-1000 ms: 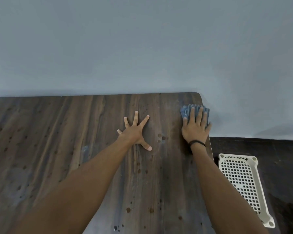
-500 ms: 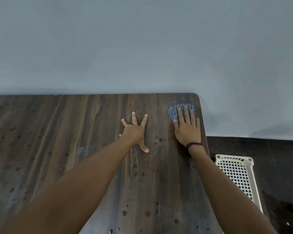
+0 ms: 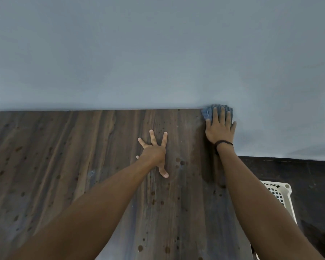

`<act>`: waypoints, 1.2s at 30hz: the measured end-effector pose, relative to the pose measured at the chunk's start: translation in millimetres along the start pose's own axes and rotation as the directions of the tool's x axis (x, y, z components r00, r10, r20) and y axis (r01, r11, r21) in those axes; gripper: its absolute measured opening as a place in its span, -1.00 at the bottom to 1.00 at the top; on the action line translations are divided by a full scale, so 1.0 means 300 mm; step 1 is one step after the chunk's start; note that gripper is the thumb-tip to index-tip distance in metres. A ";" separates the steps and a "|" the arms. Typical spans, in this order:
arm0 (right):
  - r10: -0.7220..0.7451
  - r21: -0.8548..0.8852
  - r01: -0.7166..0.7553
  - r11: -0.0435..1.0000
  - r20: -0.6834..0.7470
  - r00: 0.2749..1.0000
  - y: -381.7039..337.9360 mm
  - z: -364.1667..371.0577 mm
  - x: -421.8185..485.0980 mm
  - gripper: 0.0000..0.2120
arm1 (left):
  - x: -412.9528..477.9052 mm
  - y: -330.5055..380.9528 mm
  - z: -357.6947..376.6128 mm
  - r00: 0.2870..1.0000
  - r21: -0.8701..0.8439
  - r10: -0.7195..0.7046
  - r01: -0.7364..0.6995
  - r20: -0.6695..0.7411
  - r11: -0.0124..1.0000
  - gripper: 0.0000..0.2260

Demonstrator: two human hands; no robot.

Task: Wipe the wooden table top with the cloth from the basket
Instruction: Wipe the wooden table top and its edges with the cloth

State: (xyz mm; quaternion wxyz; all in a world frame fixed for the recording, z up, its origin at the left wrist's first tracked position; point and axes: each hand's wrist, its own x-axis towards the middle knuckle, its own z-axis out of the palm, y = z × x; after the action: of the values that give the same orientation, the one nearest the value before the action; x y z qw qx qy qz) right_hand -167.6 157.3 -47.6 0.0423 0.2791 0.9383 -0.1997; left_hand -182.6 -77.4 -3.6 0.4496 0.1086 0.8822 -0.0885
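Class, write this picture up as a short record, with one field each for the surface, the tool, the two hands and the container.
Surface: wooden table top, dark grain, scattered dark spots
Tool: blue-grey cloth, at the far right corner against the wall
Wiping: right hand flat on the cloth, fingers straight; dark band on the wrist
Bracing: left hand spread flat on bare wood, holding nothing
Container: white lattice basket on the dark floor, right of the table, partly hidden by the right arm
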 end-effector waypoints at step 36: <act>-0.273 -0.111 0.268 0.957 -0.042 0.961 0.152 0.080 -0.394 -0.48 | -0.049 -0.041 0.005 0.992 0.031 0.092 -0.090 -0.091 0.995 0.41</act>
State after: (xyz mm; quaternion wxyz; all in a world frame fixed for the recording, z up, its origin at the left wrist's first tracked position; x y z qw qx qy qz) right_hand -44.4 122.8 -63.0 0.0024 0.1511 0.9776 -0.1463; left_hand -176.3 -91.4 8.3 0.4106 0.1588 0.8948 -0.0748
